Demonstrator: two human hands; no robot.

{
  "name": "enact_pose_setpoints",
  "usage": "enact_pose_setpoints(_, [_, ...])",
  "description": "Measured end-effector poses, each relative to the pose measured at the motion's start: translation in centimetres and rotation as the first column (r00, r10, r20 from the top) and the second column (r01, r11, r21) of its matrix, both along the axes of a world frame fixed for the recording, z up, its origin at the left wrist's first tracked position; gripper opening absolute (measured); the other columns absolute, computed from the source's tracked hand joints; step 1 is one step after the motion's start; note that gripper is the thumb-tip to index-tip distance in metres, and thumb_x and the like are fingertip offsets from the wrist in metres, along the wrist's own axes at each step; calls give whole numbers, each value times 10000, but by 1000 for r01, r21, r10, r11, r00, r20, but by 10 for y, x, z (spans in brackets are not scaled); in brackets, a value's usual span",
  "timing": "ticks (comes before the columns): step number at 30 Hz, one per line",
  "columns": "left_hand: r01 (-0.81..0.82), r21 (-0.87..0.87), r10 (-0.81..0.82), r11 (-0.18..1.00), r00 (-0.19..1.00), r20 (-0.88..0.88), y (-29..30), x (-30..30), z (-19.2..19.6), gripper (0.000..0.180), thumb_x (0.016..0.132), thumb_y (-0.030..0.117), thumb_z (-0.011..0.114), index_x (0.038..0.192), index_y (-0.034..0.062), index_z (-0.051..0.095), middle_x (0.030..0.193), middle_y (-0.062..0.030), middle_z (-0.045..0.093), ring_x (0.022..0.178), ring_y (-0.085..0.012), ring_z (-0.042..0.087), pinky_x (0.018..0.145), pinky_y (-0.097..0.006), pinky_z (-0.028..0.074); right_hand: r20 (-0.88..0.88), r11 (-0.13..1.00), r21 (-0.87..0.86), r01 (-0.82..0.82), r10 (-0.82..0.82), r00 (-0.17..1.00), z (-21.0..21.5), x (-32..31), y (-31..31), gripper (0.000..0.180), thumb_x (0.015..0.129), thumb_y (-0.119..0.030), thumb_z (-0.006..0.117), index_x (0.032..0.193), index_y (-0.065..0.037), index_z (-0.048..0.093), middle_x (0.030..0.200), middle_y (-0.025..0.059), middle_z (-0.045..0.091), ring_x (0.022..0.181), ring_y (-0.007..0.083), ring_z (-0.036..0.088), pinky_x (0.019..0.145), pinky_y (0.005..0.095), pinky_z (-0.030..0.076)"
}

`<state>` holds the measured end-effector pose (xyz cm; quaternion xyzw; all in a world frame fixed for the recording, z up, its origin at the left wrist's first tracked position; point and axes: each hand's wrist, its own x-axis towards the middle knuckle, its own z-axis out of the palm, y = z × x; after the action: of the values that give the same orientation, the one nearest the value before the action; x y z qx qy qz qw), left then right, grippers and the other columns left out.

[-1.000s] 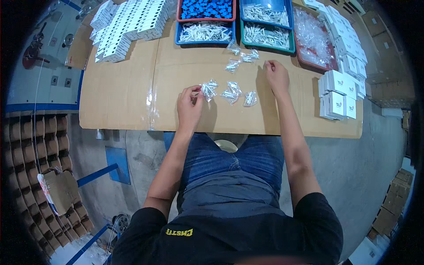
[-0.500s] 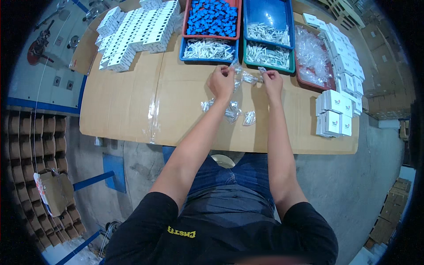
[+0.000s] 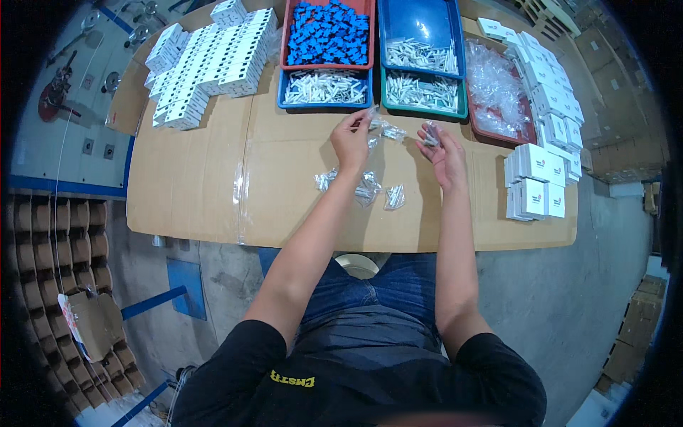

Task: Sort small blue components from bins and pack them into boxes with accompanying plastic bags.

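Observation:
My left hand (image 3: 349, 146) pinches a clear plastic bag (image 3: 373, 112) between thumb and fingertips, just in front of the trays. To its right, my right hand (image 3: 449, 159) is turned partly palm up, its fingers curled round a small clear bag (image 3: 430, 134) with greyish pieces inside. Between the hands lies a filled clear bag (image 3: 391, 131) on the cardboard. Nearer to me, under and beside my left forearm, rest more filled bags (image 3: 367, 188). A single small bag of slim pale pieces (image 3: 395, 197) lies just right of them.
A red tray of blue parts (image 3: 331, 35) sits over a blue tray of white pieces (image 3: 326, 87). Right of these, a blue tray (image 3: 420, 18) overlaps a green one (image 3: 425, 112). Further right are a red tray of clear bags (image 3: 498, 89) and white boxes (image 3: 533, 164). White blocks (image 3: 213, 64) fill the left.
My right hand has turned its palm upward and shifted slightly right and nearer, with the small bag. My left hand still pinches its bag. The whole view has shifted slightly.

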<state>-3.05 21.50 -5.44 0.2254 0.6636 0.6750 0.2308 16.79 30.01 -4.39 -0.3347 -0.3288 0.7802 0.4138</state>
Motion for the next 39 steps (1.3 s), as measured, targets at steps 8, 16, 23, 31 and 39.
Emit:
enact_pose_setpoints(8, [202,293,-214,935,977,10,-3,11,34,218,906,136,746,1060,-18,757,886,-84,742,768,-100,633,711,-250,504,128,983,182,15,-38,991,13,6,12,247,958,-142,666,1145,16,703,1124,108,726,1039,196,691,875,336,542])
enact_pose_setpoints(16, [256,-21,-256,966,952,-170,73,8,59,270,821,211,831,806,-19,692,737,-81,708,667,-124,627,615,-286,492,248,964,263,30,-98,964,26,-7,74,183,910,-98,721,1049,22,725,1048,109,742,960,156,693,832,301,542])
enact_pose_setpoints(23, [349,103,-361,932,856,370,147,-5,66,402,776,305,889,841,72,568,753,-14,594,593,-153,558,517,-293,500,197,974,184,-136,99,975,48,-27,114,129,888,-74,736,957,-14,645,1001,105,715,869,194,705,779,333,590])
enact_pose_setpoints(31, [369,43,-352,929,839,415,199,-18,92,385,798,255,869,945,73,563,920,-80,614,697,-205,595,526,-382,570,374,951,256,-174,68,925,65,-47,184,206,834,-136,818,873,-102,618,868,15,650,778,97,615,663,270,568])
enact_pose_setpoints(39, [483,-537,-561,692,828,21,265,-46,83,379,791,233,840,989,-53,689,876,-178,691,787,-277,706,626,-377,578,720,879,264,-398,95,688,63,-71,268,270,787,-153,839,978,-11,711,896,69,697,747,155,679,659,264,597])
